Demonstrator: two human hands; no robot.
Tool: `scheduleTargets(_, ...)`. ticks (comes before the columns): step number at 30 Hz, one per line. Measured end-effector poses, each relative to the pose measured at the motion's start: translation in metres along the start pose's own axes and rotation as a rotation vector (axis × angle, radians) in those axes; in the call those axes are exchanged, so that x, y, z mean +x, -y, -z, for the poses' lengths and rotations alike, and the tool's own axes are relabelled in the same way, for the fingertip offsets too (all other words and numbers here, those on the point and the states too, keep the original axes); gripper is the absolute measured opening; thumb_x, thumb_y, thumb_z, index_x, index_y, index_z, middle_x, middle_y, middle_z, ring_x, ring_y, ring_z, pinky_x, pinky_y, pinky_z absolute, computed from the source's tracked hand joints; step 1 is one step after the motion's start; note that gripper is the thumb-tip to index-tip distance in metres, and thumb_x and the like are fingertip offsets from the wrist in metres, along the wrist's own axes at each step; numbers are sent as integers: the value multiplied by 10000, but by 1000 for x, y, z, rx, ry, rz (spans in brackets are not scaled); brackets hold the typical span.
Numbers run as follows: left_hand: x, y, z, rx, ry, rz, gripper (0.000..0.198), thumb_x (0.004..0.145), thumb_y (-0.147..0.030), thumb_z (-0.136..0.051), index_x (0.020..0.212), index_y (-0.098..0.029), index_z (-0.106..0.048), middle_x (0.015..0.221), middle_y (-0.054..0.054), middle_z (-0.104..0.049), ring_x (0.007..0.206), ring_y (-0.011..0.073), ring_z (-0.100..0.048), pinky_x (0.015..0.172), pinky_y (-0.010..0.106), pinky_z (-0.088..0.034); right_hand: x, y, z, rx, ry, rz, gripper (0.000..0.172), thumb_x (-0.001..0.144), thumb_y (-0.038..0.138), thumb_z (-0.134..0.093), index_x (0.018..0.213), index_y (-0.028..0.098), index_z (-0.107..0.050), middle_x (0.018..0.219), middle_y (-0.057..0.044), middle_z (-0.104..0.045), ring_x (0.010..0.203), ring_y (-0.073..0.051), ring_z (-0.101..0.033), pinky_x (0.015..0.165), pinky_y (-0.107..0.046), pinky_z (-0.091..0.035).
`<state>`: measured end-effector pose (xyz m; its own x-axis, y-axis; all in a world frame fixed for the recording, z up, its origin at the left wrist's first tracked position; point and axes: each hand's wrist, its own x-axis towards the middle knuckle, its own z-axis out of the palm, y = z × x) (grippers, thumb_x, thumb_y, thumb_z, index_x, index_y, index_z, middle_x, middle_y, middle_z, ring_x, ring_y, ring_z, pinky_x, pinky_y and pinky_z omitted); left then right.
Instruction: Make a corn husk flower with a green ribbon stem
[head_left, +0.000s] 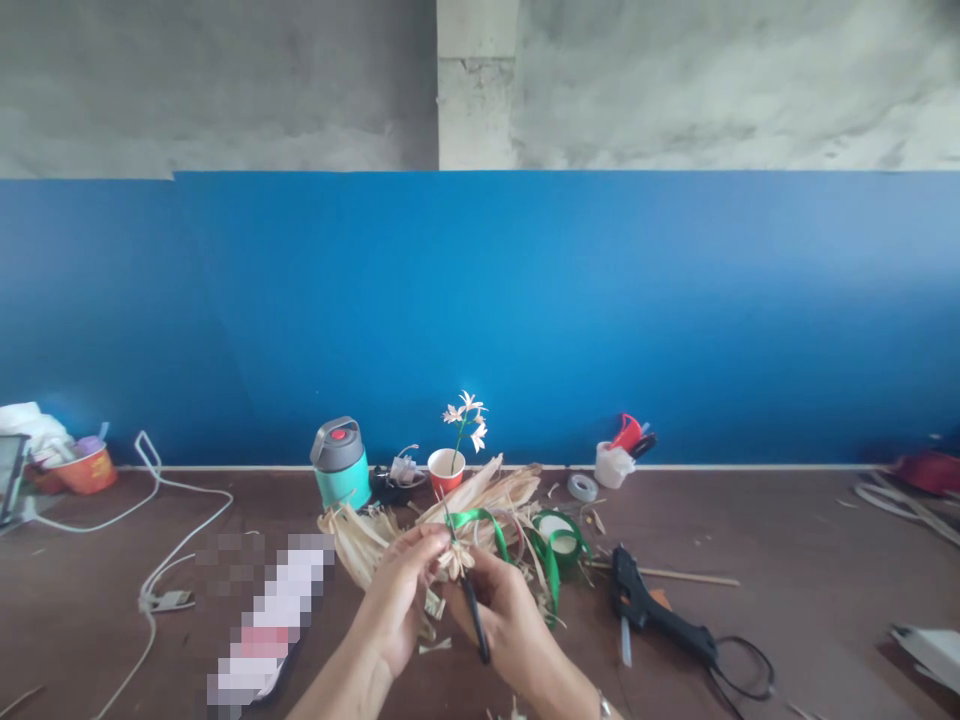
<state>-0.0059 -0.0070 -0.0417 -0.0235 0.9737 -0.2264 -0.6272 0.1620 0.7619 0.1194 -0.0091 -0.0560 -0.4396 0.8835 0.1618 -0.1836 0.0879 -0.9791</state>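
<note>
My left hand [405, 580] is closed, its thumb and fingers pinching a small pale flower [454, 562] that looks made of dried husk. My right hand [506, 615] is closed beside it, touching the flower from the right and holding a slim black tool [475, 622] whose kind I cannot make out. A thin dark stem or wire [448, 512] rises above the flower. Just beyond the hands lie a heap of dried corn husks [480, 490] and a roll of green ribbon [571, 540], its loose end curling near my fingers.
A paper cup [447, 480] holds finished husk flowers [469, 405]. Nearby stand a teal food jar [343, 475], a tape roll [583, 487] and a white cup [613, 466] of tools. A black glue gun [660, 610] lies right; white cables [154, 560] run left.
</note>
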Motion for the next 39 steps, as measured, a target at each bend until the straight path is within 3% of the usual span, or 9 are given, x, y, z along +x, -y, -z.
scheduleTargets(9, -3, 0, 2, 3, 19, -9, 259, 551, -288, -836, 654, -145, -646, 576, -9, -604, 547, 100, -544, 563, 199, -422, 1, -1, -4, 53, -9, 22, 318, 726, 403, -732, 795, 139, -568, 684, 18, -478, 655, -111, -389, 591, -206, -358)
scheduleTargets(15, -3, -2, -1, 36, 66, -17, 224, 592, -285, -809, 629, -146, -636, 541, -20, -560, 536, 103, -530, 565, 205, -417, 0, 2, -4, 72, 12, 7, 334, 759, 437, -701, 809, 132, -575, 612, 52, -399, 559, -73, -282, 539, -194, -324)
scheduleTargets(26, -3, 0, 1, 20, 34, -29, 225, 602, -279, -813, 668, -145, -645, 600, -6, -594, 564, 103, -532, 593, 208, -424, 0, -14, -5, 89, -71, 34, 251, 724, 313, -755, 810, 111, -631, 671, 22, -460, 605, -85, -318, 549, -193, -314)
scheduleTargets(32, -3, -2, 0, -6, 115, -36, 197, 651, -269, -784, 640, -142, -634, 548, -28, -519, 526, 84, -479, 574, 201, -411, -2, -16, -5, 46, -91, 41, 254, 750, 329, -727, 794, 105, -617, 648, 25, -437, 598, -82, -295, 521, -195, -274)
scheduleTargets(35, -3, -2, -1, 3, 84, -29, 221, 620, -285, -802, 644, -142, -634, 563, -13, -556, 541, 99, -512, 584, 213, -422, -2, -18, -5, 58, -80, 22, 273, 782, 367, -692, 814, 109, -608, 618, 40, -406, 558, -68, -244, 500, -194, -259)
scheduleTargets(39, -4, -3, -1, 11, 61, -21, 248, 592, -289, -815, 629, -140, -621, 562, -7, -572, 551, 111, -536, 572, 212, -417, -1, -17, -6, 97, -56, 18, 279, 787, 370, -687, 809, 110, -587, 637, 27, -438, 572, -73, -289, 509, -191, -275)
